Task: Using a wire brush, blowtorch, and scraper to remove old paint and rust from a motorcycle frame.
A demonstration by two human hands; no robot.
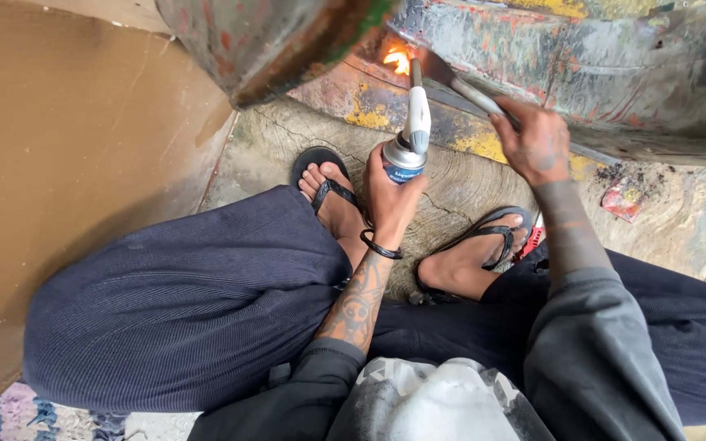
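Now | left hand (387, 192) grips torch can (403, 157) | right hand (533, 140) grips scraper (455, 82) at drum edge (484, 37)

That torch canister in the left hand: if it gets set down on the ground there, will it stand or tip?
Likely tippy: the torch canister is a narrow cylinder with a tall white nozzle on top, and the cracked ground looks uneven. On its side it would probably roll. The left hand wraps its smooth metal body, possibly slippery.
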